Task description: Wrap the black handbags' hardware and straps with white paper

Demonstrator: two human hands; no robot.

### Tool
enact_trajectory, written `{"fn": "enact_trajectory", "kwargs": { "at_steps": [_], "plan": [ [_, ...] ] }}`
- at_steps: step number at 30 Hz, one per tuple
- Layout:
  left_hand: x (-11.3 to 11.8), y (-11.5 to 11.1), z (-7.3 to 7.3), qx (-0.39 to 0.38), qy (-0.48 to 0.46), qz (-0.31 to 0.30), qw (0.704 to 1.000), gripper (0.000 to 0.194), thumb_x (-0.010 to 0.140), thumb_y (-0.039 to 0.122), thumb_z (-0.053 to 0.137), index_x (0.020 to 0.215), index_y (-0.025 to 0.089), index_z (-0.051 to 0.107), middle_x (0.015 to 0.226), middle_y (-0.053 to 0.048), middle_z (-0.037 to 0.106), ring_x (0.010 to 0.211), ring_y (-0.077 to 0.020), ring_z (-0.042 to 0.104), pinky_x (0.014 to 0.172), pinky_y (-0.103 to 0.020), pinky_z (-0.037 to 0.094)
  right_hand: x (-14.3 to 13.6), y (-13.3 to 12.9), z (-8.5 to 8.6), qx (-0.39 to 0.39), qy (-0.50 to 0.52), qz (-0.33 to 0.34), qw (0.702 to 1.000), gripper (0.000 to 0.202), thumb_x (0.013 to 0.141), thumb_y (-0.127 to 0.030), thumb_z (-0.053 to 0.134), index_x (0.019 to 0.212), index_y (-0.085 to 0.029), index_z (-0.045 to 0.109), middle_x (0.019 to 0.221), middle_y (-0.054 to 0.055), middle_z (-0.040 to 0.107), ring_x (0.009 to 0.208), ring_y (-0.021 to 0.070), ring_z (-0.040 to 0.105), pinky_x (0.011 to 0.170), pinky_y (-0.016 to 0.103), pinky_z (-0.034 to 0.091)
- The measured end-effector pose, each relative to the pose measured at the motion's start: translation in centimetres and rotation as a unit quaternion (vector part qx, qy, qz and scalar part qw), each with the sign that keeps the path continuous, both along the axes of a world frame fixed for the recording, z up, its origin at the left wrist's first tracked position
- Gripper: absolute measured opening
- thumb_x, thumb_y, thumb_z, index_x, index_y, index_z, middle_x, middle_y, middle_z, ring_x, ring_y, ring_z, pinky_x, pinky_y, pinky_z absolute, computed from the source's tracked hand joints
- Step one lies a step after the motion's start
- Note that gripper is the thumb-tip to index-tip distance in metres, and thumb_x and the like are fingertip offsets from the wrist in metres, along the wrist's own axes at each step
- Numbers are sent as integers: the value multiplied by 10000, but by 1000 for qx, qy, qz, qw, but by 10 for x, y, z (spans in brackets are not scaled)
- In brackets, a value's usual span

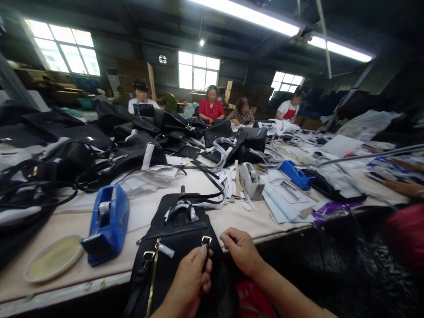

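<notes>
A black bag (179,240) with gold buckles and a gold zipper lies over the table's front edge, its top handle wrapped in white material. My left hand (194,274) is closed on a black strap just below the right gold buckle (206,240). Just right of the bag, my right hand (241,249) is raised with thumb and forefinger pressed together; whatever may be between them is too small to make out. A clear-wrapped zipper pull (166,250) hangs near the left buckle (148,258).
Left of the bag stand a blue tape dispenser (109,221) and a round yellowish dish (54,259). Behind are a grey dispenser (251,181), another blue dispenser (294,174), paper sheets (288,198) and piled black bags (132,154). Several people work across the table.
</notes>
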State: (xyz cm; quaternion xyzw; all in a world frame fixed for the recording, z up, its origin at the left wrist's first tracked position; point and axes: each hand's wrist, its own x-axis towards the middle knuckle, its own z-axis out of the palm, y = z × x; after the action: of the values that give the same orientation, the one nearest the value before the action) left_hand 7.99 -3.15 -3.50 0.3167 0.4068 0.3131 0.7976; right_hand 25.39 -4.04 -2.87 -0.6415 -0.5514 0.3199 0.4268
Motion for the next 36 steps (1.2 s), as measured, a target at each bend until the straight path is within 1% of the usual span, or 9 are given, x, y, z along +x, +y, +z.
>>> {"fn": "enact_trajectory", "kwargs": {
  "at_steps": [5,10,14,17,22,27,30,32,36],
  "plan": [
    [-8,2,-6,-22,-13,9,1000,509,763,622,681,922,154,560,638,63,483,427,-11,255,410,-165,228,34,-5,-10,-18,-41,-79,996,466,886,-510,549,549,-217,418,526,-54,376,547,126,381,550,264,324],
    [-11,5,-3,-37,-24,13,999,458,794,597,633,900,159,550,620,61,481,424,-18,247,417,-170,215,27,14,-6,-7,-24,-27,999,468,921,-560,493,605,-215,483,519,-45,409,503,128,394,503,266,335],
    [-13,8,-9,-44,-21,16,999,394,809,557,578,880,171,542,607,54,494,401,-27,260,407,-177,213,-4,35,3,8,-28,42,999,326,925,-477,523,825,-191,646,654,2,576,586,161,536,567,280,441],
    [-15,11,-14,-53,-4,-5,999,364,809,537,539,860,177,547,586,46,503,373,-39,280,395,-191,231,-26,63,15,51,-82,99,990,238,919,-380,541,971,-202,691,841,49,685,771,207,635,733,322,502],
    [-23,20,-22,15,44,-50,998,422,804,558,492,817,148,590,563,10,529,392,-76,378,435,-222,279,-60,152,30,152,-214,147,954,196,891,-265,530,976,-186,688,958,77,703,895,210,653,830,326,513],
    [-33,32,-28,41,66,-63,995,373,825,474,500,725,134,617,569,-8,543,482,-97,419,516,-237,297,-103,233,40,172,-312,140,924,258,893,-198,455,990,-114,679,1004,157,678,928,245,638,911,392,483],
    [-37,38,-31,70,44,-68,994,328,842,393,511,684,134,636,602,-14,553,529,-109,454,545,-250,324,-145,245,39,161,-347,226,896,266,925,-237,448,1010,-172,692,1037,111,685,1007,221,625,930,337,466],
    [-39,40,-34,63,22,-65,996,310,853,354,555,652,135,642,591,-10,551,540,-110,465,548,-249,337,-176,241,31,138,-371,301,867,238,889,-318,548,1039,-212,701,1055,83,692,1008,220,631,904,320,475],
    [-43,32,-39,-88,-66,-17,994,240,887,379,644,860,142,670,764,-25,646,636,-136,577,581,-269,478,-223,225,8,65,-431,379,816,427,629,-344,783,1010,-161,723,1014,161,693,928,322,650,810,416,506]
  ]
}}
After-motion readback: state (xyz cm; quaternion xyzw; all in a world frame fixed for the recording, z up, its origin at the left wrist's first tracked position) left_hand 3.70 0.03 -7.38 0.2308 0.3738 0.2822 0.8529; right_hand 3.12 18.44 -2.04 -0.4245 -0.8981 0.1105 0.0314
